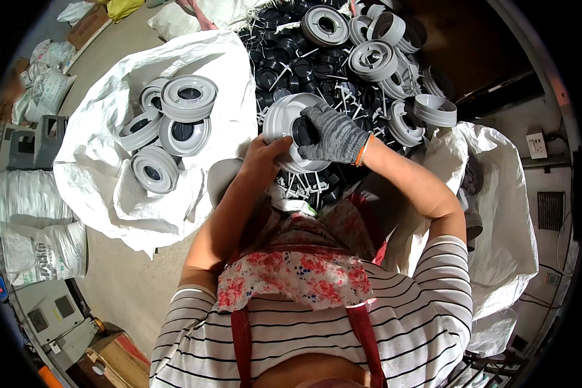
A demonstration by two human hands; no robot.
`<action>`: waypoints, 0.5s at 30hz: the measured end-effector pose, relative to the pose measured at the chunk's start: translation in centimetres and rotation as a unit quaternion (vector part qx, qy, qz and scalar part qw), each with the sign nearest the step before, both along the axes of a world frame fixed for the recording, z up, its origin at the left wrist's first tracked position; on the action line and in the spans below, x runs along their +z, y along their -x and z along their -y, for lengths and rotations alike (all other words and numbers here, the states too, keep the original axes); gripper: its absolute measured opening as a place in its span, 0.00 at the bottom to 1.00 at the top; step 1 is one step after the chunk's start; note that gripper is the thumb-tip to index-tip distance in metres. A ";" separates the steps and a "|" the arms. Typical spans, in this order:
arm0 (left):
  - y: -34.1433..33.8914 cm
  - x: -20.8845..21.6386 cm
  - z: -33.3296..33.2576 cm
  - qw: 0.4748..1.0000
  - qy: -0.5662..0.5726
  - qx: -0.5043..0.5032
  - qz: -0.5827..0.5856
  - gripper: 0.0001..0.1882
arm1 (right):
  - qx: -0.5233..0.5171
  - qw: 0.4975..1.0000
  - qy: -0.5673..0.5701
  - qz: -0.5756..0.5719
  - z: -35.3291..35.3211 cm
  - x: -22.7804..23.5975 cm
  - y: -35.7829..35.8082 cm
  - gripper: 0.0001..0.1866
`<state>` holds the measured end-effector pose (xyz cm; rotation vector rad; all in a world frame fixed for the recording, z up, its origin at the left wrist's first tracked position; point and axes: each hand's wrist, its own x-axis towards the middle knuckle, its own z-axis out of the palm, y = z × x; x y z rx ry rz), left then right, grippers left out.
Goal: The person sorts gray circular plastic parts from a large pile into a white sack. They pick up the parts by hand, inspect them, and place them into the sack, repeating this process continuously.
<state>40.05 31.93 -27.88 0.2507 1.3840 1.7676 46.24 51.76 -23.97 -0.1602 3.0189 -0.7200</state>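
A light grey round plastic fitting point(283, 123) with stepped rims is tilted up in front of me. My bare left hand point(263, 157) grips its lower left edge, thumb over the rim. On my right hand point(336, 134) is a grey knit glove with an orange cuff. Its fingers are closed round a black round cap point(302, 131) at the fitting's centre; the glove hides part of the cap. Just beyond my hands lies a heap of black plastic caps point(304, 67) mixed with thin white plastic pieces.
Left of me, an open white woven sack point(97, 161) holds several grey fittings with black centres point(189, 97). More grey rings point(372, 59) lie on the heap's far right. Another white sack point(504, 226) stands at my right, near a wall socket point(536, 145).
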 end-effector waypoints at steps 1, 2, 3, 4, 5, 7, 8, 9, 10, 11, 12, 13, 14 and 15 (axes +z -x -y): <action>-0.2 0.5 0.2 1.000 -0.006 -0.001 0.022 0.08 | 0.019 1.000 0.000 -0.010 0.0 0.1 -0.2 0.43; -0.4 0.9 0.4 0.999 -0.013 -0.002 0.045 0.08 | 0.052 0.998 -0.010 -0.038 0.0 0.3 -0.4 0.41; -0.8 1.3 0.5 0.998 -0.021 0.009 0.060 0.08 | 0.085 0.994 -0.021 -0.065 -0.1 0.6 -0.6 0.40; -1.1 1.7 0.4 0.997 -0.030 0.020 0.075 0.09 | 0.118 0.988 -0.032 -0.093 -0.1 0.8 -0.8 0.39; -1.4 1.9 0.4 0.995 -0.038 0.029 0.090 0.09 | 0.120 0.986 -0.036 -0.111 0.1 1.0 -1.1 0.36; -0.8 2.0 0.7 0.991 -0.067 0.001 0.120 0.10 | 0.180 0.965 -0.116 -0.151 0.5 1.9 -1.6 0.35; -0.8 2.2 0.9 0.987 -0.082 -0.012 0.136 0.10 | 0.211 0.950 -0.156 -0.169 0.8 2.4 -1.7 0.34; -1.1 2.6 0.8 0.987 -0.083 -0.002 0.137 0.10 | 0.261 0.920 -0.191 -0.222 0.6 2.1 -2.1 0.33; -1.6 3.1 0.6 0.987 -0.083 0.007 0.138 0.11 | 0.240 0.938 -0.165 -0.187 0.7 2.2 -2.1 0.34; -2.0 3.9 0.4 0.987 -0.083 0.014 0.139 0.11 | 0.216 0.954 -0.139 -0.153 0.9 2.3 -2.1 0.34; -2.2 4.3 0.3 0.986 -0.083 0.021 0.140 0.11 | 0.192 0.968 -0.111 -0.118 1.0 2.4 -2.1 0.35; -1.9 4.1 0.5 0.988 -0.080 -0.005 0.134 0.11 | 0.183 0.978 -0.086 -0.048 1.0 2.9 -1.8 0.37; -1.5 3.7 1.2 0.988 -0.077 -0.029 0.129 0.12 | 0.174 0.981 -0.070 -0.040 1.1 2.9 -1.8 0.37; -1.3 3.1 1.6 0.997 -0.058 -0.053 0.028 0.12 | 0.165 0.984 -0.054 -0.032 1.1 3.0 -1.8 0.37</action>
